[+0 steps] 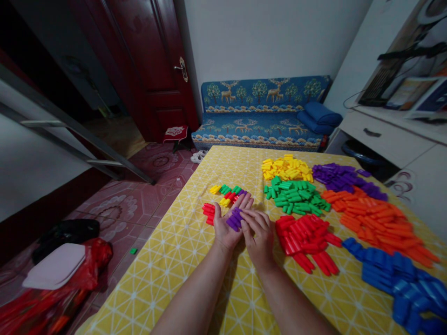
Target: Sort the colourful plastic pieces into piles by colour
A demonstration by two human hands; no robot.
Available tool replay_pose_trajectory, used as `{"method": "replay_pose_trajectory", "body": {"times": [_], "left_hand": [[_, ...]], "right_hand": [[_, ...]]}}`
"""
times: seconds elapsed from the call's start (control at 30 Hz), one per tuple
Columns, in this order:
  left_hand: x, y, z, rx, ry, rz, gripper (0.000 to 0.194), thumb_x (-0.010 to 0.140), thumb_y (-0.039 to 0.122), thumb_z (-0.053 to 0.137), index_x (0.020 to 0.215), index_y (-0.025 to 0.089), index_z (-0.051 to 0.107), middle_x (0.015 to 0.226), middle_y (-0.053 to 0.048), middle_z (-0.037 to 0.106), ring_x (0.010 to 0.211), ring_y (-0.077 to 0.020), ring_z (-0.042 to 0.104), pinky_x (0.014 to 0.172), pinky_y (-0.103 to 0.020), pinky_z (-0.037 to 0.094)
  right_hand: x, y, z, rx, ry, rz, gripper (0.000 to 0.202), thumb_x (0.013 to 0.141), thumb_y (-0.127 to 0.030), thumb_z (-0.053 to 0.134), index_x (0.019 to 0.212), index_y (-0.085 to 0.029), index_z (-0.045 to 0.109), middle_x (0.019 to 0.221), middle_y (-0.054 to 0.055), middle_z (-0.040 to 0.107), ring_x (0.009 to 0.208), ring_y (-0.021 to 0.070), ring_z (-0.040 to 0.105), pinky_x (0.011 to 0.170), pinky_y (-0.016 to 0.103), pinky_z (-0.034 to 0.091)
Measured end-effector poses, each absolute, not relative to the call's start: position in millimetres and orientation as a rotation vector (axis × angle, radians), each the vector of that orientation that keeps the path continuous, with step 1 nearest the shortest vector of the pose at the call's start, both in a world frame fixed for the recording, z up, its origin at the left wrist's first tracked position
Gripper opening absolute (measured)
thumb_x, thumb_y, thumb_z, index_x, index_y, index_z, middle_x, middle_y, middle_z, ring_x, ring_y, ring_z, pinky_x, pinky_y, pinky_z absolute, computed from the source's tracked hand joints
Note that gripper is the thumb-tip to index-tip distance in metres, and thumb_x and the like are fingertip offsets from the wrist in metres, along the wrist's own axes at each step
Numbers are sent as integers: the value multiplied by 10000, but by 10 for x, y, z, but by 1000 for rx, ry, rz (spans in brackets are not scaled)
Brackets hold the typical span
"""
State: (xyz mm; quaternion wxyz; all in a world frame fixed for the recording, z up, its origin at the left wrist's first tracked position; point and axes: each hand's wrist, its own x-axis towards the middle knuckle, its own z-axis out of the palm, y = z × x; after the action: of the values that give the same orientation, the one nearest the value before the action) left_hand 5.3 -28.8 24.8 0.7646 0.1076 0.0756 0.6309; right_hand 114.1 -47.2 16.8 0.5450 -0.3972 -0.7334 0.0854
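Note:
My left hand (225, 223) lies palm up on the yellow patterned tablecloth (181, 260) with a few purple plastic blocks (234, 218) resting in it. My right hand (258, 232) is beside it, fingers laid over the purple blocks. Just beyond the hands sits a small mixed cluster of yellow, green, red and purple blocks (228, 191), and a few red blocks (208, 213) lie left of my left hand.
Sorted heaps lie to the right: red (307, 237), green (296, 196), yellow (286, 168), purple (345, 179), orange (377, 221), blue (401, 274). A blue sofa (261, 116) stands behind the table, a dark red door (153, 60) at left. A red bag (70, 279) lies on the floor.

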Motion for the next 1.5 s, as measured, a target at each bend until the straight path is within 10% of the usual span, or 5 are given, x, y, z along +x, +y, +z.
{"method": "replay_pose_trajectory", "body": {"times": [0.77, 1.5], "left_hand": [[22, -248, 113, 366, 208, 1381, 925, 811, 804, 247, 1503, 194, 329, 1559, -127, 353, 1471, -278, 259, 1196, -449, 170], [80, -310, 202, 310, 335, 1488, 804, 863, 743, 313, 1475, 228, 396, 1516, -123, 428, 1433, -300, 339, 1165, -494, 266]], "right_hand": [[1063, -544, 158, -814, -2109, 141, 352, 956, -244, 471, 1284, -252, 600, 1306, 31, 640, 1349, 249, 450, 1151, 535, 252], [1064, -512, 112, -1013, -1922, 211, 442, 919, -332, 571, 1345, -221, 535, 1350, 117, 552, 1253, 272, 500, 1050, 494, 431]]}}
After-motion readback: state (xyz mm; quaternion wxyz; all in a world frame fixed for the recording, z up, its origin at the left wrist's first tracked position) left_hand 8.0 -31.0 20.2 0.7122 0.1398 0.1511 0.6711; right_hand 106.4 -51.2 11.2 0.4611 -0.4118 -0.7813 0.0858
